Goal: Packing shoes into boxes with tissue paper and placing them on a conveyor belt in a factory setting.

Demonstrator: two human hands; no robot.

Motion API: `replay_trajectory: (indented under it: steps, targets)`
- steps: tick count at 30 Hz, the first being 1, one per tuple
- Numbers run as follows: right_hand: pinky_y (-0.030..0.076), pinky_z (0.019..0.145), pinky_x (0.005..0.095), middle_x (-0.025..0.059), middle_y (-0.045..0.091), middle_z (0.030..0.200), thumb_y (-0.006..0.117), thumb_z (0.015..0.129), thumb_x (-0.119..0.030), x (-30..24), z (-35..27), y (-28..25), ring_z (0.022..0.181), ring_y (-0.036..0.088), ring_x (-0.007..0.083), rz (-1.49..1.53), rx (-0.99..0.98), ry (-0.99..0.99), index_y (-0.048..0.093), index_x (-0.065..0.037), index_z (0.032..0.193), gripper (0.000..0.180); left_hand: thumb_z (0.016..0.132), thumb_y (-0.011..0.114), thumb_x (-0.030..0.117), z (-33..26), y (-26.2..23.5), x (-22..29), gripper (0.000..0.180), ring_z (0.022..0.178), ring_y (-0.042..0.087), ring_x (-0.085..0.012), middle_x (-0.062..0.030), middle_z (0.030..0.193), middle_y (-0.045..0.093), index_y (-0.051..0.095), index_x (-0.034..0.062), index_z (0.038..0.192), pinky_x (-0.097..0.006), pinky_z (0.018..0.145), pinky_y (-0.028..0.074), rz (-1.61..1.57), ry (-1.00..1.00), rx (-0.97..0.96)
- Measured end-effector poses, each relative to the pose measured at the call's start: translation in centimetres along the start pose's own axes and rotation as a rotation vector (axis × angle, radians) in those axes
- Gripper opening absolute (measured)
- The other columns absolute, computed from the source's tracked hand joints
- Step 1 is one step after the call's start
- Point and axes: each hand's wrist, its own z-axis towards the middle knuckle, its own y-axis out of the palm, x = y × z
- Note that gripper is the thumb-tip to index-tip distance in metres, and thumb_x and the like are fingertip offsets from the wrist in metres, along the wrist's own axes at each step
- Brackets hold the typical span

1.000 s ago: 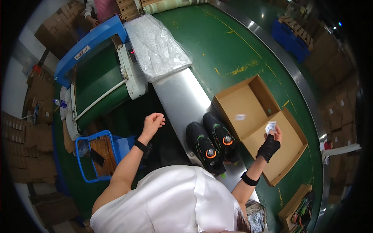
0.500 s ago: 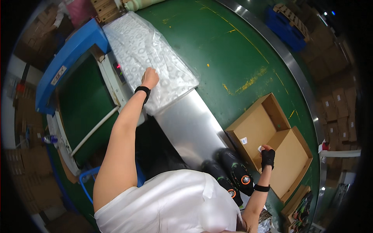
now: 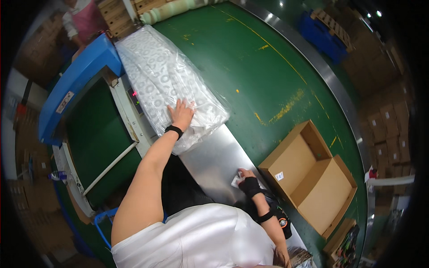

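My left hand [image 3: 182,117] lies with fingers spread on a long stack of white patterned sheets under clear plastic [image 3: 161,73]. In my right hand [image 3: 248,181], which wears a black fingerless glove, a small white packet [image 3: 237,180] is pinched between the fingers. That hand hovers over the bare metal plate [image 3: 210,156]. Black shoes with an orange ring detail [image 3: 282,222] sit at the near end of the plate, partly hidden under my right forearm. To the right stands an open brown shoebox [image 3: 308,169] with its lid folded back and no contents visible inside.
A green conveyor belt [image 3: 237,58] with a metal edge [image 3: 330,80] runs along the far side. At the left stands a blue-framed machine [image 3: 80,85]. Another box with dark shoes [image 3: 346,243] is at lower right. A co-worker in a pink apron [image 3: 87,20] is behind the machine.
My right hand has moved left from the shoebox to over the metal plate with the white packet. My left hand has uncurled and spread on the stack, slightly nearer.
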Motion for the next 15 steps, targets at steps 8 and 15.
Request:
replay_trajectory:
  steps: [8, 15]
  targets:
    - [0.042, 0.081, 0.0405, 0.0211, 0.041, 0.120, 0.062, 0.066, -0.016, -0.9, -5.8, -11.5, 0.100, 0.048, 0.0394, -0.223, 0.443, 0.033, 0.043, -0.006, 0.116, 0.054, 0.080, 0.046, 0.018, -1.0, -2.4, -6.0, 0.016, 0.087, 0.049, -0.0340, -0.0153, 0.092, 0.054, 0.057, 0.0052, 0.080, -0.043, 0.077, 0.039, -0.384, -0.165, 0.433]
    - [0.039, 0.086, 0.0413, 0.0255, 0.046, 0.113, 0.061, 0.070, -0.022, 4.8, -10.1, -10.2, 0.104, 0.046, 0.0381, -0.114, 0.085, 0.186, 0.037, -0.004, 0.122, 0.060, 0.072, 0.055, 0.004, -5.5, -22.2, 1.4, 0.012, 0.066, 0.056, -0.0280, -0.0129, 0.070, 0.057, 0.054, 0.0014, 0.084, -0.030, 0.056, 0.044, -0.868, 0.093, 0.724]
